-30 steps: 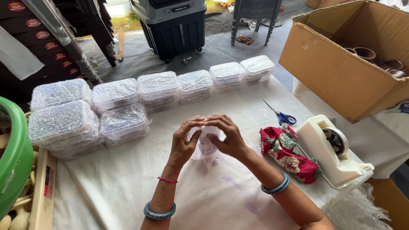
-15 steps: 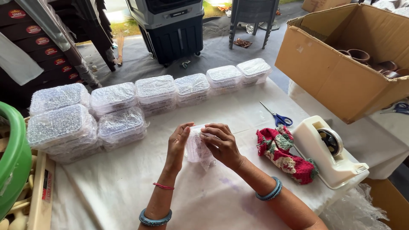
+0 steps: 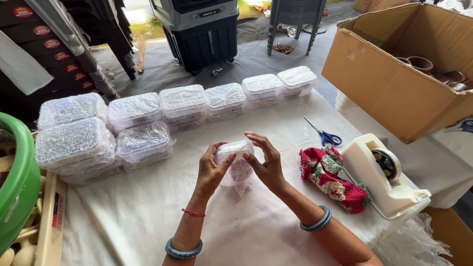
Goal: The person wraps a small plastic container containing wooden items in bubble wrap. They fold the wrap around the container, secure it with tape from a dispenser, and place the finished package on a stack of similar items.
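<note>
Both my hands hold a small object wrapped in bubble wrap (image 3: pixel 235 160) just above the white-covered table (image 3: pixel 148 212). My left hand (image 3: pixel 211 170) grips its left side with the thumb on the front. My right hand (image 3: pixel 266 162) presses its right side, fingers raised over the top. A loose tail of wrap hangs below the bundle. Behind my hands lie several bubble-wrapped clear plastic boxes (image 3: pixel 182 106) in a row, with more stacked at the left (image 3: pixel 74 145).
Blue-handled scissors (image 3: pixel 325 134), a red knitted cloth (image 3: pixel 332 177) and a white tape dispenser (image 3: pixel 387 175) lie to the right. An open cardboard box (image 3: pixel 394 83) with clay pots stands at far right. A green tub (image 3: pixel 17 182) sits at left.
My hands have lifted and turned the wrapped bundle more upright. My right fingers moved from the front face to its right side and top.
</note>
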